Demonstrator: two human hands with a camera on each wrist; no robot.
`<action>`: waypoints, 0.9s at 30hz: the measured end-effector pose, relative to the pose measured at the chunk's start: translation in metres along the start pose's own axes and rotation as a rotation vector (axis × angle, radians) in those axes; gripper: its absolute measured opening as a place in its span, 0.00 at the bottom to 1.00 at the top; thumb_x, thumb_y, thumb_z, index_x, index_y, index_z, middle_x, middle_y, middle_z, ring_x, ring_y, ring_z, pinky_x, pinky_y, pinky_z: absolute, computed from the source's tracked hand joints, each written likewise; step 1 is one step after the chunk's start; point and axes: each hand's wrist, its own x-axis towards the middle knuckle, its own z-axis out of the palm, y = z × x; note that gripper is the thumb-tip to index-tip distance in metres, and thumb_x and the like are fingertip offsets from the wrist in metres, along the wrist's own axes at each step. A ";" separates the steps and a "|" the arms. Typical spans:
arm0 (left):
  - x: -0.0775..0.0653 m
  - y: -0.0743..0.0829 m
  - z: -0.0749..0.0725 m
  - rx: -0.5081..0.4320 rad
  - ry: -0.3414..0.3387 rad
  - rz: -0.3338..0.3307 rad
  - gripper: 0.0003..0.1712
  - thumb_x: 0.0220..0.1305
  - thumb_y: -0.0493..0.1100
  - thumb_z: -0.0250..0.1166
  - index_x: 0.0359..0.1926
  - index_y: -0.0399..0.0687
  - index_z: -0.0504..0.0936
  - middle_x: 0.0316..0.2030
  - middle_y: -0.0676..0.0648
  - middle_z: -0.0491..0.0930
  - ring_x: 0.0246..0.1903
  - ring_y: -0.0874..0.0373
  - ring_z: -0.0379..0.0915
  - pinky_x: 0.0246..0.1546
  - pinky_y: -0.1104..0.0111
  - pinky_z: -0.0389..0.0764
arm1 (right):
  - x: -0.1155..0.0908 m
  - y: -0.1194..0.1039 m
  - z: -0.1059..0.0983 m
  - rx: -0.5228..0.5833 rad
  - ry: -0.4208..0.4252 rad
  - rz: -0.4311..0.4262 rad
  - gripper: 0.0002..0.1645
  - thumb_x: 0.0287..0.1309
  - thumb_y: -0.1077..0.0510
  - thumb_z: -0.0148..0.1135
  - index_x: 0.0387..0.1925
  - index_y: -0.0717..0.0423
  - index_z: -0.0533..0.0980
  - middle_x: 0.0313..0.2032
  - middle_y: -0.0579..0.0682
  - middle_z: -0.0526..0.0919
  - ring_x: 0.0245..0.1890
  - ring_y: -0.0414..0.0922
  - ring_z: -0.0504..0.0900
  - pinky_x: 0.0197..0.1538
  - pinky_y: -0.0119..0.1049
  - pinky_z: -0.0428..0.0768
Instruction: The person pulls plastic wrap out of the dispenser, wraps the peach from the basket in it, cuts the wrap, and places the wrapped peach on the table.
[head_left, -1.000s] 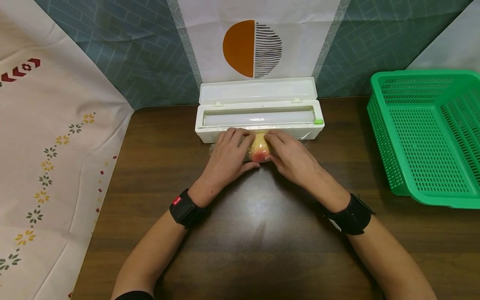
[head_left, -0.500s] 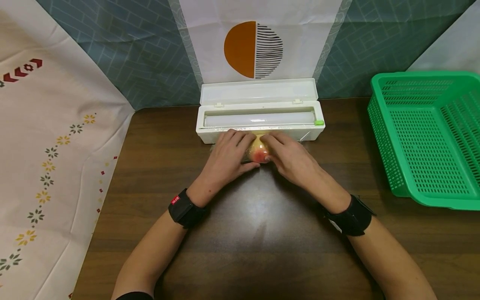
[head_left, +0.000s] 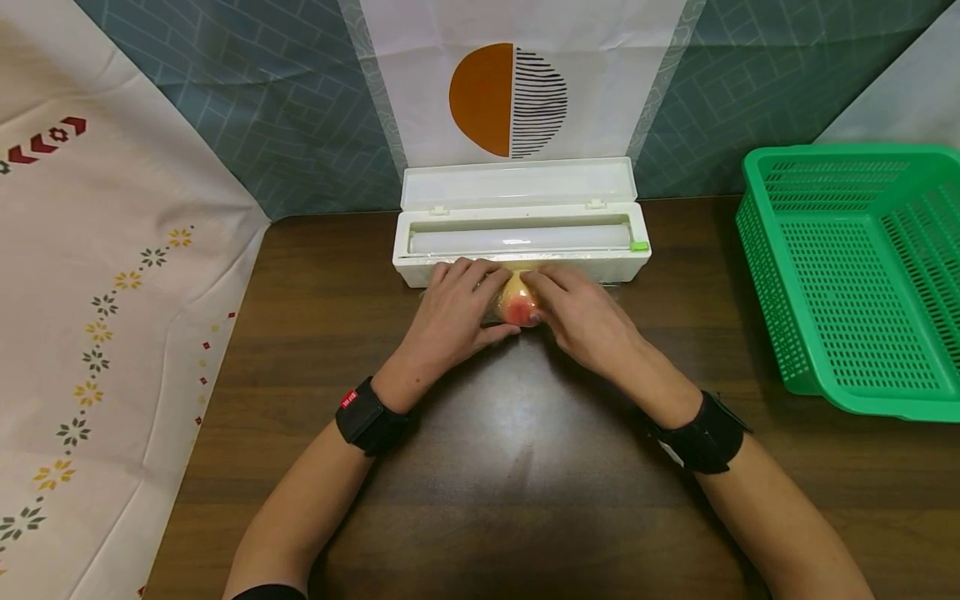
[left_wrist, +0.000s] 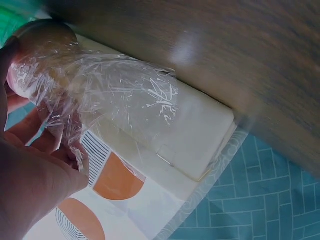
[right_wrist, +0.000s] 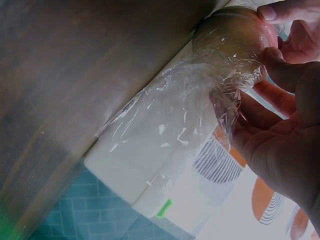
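Note:
A yellow-and-red fruit (head_left: 519,308) sits just in front of the white cling film dispenser (head_left: 622,271). Clear cling film (left_wrist: 120,82) covers it and stretches over the dispenser's front, wrinkled in both wrist views. My left hand (head_left: 453,312) curves round the fruit's left side, thumb near its lower edge and fingertips at the film above. From the right, my right hand (head_left: 588,317) holds the fruit, thumb low and fingers bent over the top. In the right wrist view, the thumb (right_wrist: 285,70) lies against the wrapped fruit and the other fingers are behind film.
The dispenser's lid (head_left: 517,183) stands raised at the back, with a film roll (head_left: 517,240) inside and a green tab (head_left: 639,247) at its right end. A green basket (head_left: 806,333) stands at the right. A patterned cloth (head_left: 127,333) hangs at left.
My right fingers have shifted slightly left over the top of the fruit, and the left fingers have spread a little leftward. The fruit and the dispenser stay in place.

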 end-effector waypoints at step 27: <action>-0.002 -0.001 -0.002 0.045 -0.016 0.022 0.44 0.51 0.69 0.68 0.61 0.44 0.77 0.54 0.45 0.75 0.54 0.47 0.63 0.47 0.54 0.64 | 0.000 -0.002 0.000 -0.073 -0.035 -0.027 0.35 0.51 0.55 0.71 0.58 0.67 0.73 0.53 0.58 0.74 0.55 0.53 0.71 0.59 0.47 0.69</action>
